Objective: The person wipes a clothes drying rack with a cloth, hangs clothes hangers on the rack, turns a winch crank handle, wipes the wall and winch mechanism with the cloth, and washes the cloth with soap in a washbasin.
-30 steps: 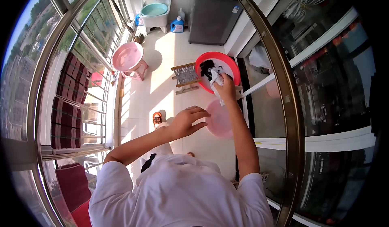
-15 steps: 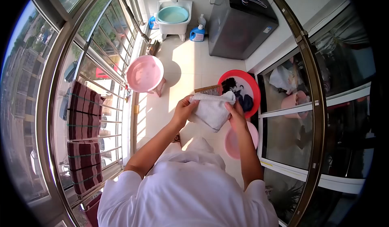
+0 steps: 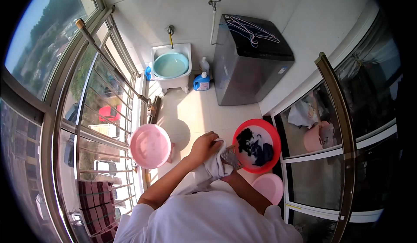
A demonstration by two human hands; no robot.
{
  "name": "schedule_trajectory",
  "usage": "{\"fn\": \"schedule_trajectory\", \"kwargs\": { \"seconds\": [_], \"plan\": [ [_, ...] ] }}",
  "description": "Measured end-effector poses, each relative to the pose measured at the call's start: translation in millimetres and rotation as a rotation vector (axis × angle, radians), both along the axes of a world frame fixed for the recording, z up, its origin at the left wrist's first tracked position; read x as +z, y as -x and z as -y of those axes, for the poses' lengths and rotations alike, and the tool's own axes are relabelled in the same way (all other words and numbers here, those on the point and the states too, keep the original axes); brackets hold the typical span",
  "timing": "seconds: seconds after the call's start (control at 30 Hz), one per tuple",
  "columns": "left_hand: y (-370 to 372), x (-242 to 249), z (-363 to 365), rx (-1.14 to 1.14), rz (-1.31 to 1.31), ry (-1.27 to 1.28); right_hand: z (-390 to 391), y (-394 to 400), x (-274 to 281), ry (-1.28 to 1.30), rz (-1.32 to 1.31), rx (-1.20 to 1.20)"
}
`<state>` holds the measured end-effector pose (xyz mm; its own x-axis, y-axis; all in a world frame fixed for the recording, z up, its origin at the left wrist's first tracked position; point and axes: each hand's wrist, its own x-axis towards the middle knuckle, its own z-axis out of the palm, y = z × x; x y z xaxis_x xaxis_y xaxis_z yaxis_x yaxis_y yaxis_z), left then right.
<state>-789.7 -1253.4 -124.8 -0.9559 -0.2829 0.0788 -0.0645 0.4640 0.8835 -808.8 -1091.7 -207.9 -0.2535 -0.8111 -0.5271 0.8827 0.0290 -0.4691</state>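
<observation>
My left hand is closed on a white cloth, gripping its upper end between thumb and fingers. The cloth hangs bunched and folded in front of my shirt. My right hand is at the lower right of the cloth, which hides its fingers; only the wrist area shows. Just beyond the cloth is a ridged washboard, partly covered by it. Right of the washboard, a red basin holds dark clothes in cloudy water.
A pink basin of water stands on a stool at the left. Another pink basin is at the lower right. Further off are a white sink holding a teal basin, a blue detergent bottle, and a grey washing machine with hangers.
The view has tilted up. The cloth, earlier spread between both hands, is now bunched and hanging. My left hand has turned over its top, and my right hand has gone behind the cloth.
</observation>
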Motion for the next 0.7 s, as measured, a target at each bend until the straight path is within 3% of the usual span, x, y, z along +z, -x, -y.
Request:
{"fn": "schedule_trajectory", "kwargs": {
  "seconds": [0.13,0.37,0.6,0.7],
  "plan": [
    [80,11,79,-0.113,-0.172,-0.102,54,108,21,0.146,-0.006,-0.125],
    [241,31,201,-0.034,-0.255,0.175,73,257,60,0.316,-0.067,-0.493],
    [487,48,283,-0.166,-0.385,0.436,71,327,41,0.373,-0.060,-0.902],
    [614,24,319,-0.256,-0.436,0.629,88,363,30,0.378,-0.058,-1.062]
  ]
}}
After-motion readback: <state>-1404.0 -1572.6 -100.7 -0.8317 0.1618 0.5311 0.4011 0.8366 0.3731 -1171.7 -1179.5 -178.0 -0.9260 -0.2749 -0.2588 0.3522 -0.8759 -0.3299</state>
